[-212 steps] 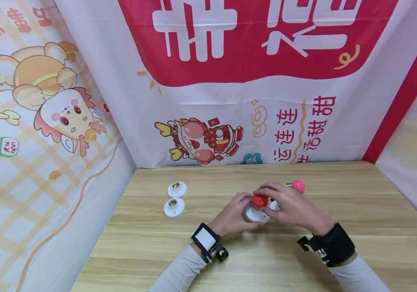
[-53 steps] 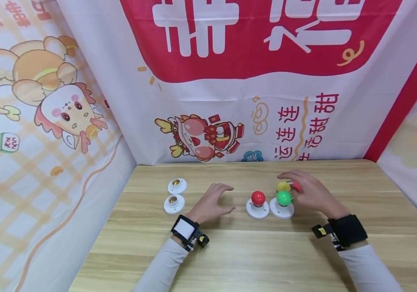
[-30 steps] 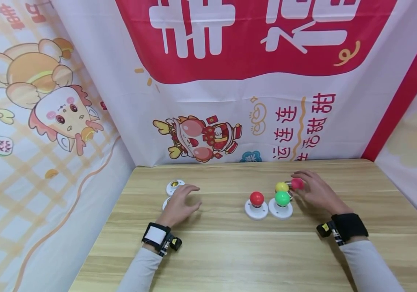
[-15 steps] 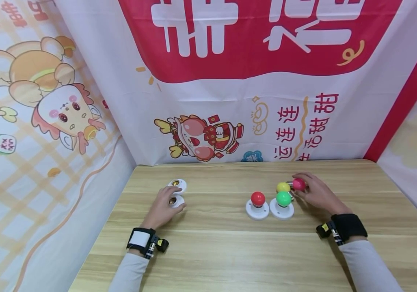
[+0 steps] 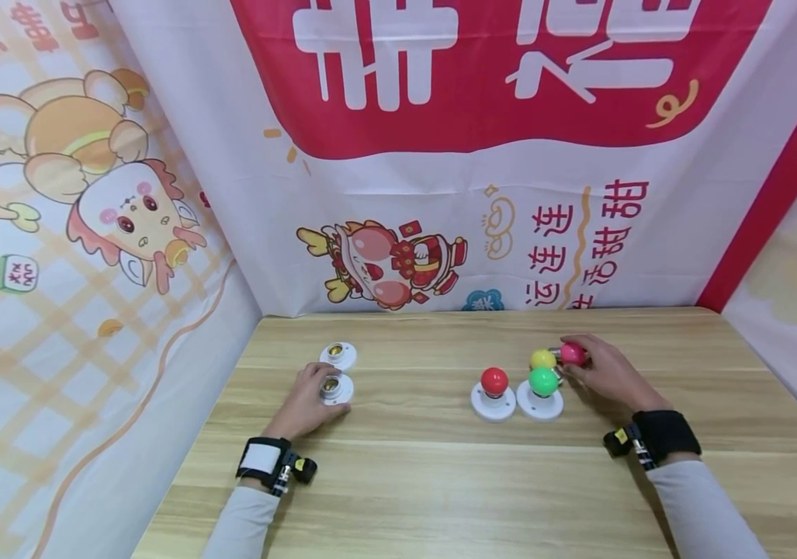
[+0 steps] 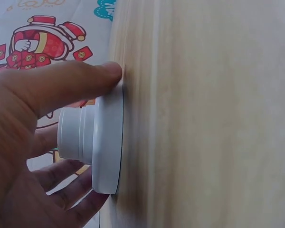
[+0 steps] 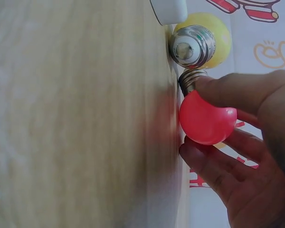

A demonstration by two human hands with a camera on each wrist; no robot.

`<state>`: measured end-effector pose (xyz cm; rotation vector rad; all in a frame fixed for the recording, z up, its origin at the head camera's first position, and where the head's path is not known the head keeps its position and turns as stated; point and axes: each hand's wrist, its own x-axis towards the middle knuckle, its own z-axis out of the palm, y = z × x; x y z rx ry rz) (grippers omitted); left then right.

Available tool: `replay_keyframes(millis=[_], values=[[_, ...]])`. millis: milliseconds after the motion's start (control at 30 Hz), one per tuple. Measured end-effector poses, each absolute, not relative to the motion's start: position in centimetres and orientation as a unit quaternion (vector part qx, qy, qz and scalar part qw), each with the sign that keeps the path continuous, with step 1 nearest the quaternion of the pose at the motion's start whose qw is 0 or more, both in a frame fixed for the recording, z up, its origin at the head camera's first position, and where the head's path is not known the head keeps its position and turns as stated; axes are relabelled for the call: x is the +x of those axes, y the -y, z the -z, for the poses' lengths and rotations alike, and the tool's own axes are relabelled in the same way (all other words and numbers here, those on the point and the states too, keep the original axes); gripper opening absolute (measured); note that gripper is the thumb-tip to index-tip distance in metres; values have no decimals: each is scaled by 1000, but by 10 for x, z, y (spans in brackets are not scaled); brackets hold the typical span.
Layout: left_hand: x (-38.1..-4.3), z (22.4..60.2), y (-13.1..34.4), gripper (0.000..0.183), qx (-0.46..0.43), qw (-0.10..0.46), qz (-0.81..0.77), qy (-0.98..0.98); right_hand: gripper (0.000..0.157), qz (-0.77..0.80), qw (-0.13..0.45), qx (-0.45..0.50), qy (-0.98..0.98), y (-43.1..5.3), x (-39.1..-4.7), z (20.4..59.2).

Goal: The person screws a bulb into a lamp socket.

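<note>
My left hand [image 5: 310, 402] grips the nearer of two white lamp holders [image 6: 107, 142] on the left of the table; its thumb lies on the rim of the round base, the other fingers around the far side. A brass-lined socket opens upward in it. Behind it sits the second lamp holder [image 5: 346, 357], also without a bulb. Over on the right, my right hand [image 5: 604, 369] holds a pink light bulb [image 7: 206, 118] lying on the table, thumb near its metal screw base, fingertips against the globe. A yellow bulb [image 7: 218, 40] lies right beside it.
A red bulb [image 5: 494, 381] and a green bulb [image 5: 544, 381] stand upright in two more white holders, side by side at the centre right. The wooden table [image 5: 426, 481] ends at a printed cloth backdrop [image 5: 398, 178].
The red bulb, earlier held by both hands at its holder, now stands there released. My left hand has moved left onto the lamp holder; my right hand has moved right to the pink bulb.
</note>
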<state>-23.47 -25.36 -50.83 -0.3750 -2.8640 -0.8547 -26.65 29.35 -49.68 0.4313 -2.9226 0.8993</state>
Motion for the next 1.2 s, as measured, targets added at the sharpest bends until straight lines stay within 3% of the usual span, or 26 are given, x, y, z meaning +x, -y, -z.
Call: replay_keyframes(millis=[400,1200], values=[[-233,507,255,72,-73,21,282,956,48,-294,51,133,945,-299,-269,502],[-234,505,235,68,-135,53,277,950,52,-299,71,125,943,-300,-265,497]])
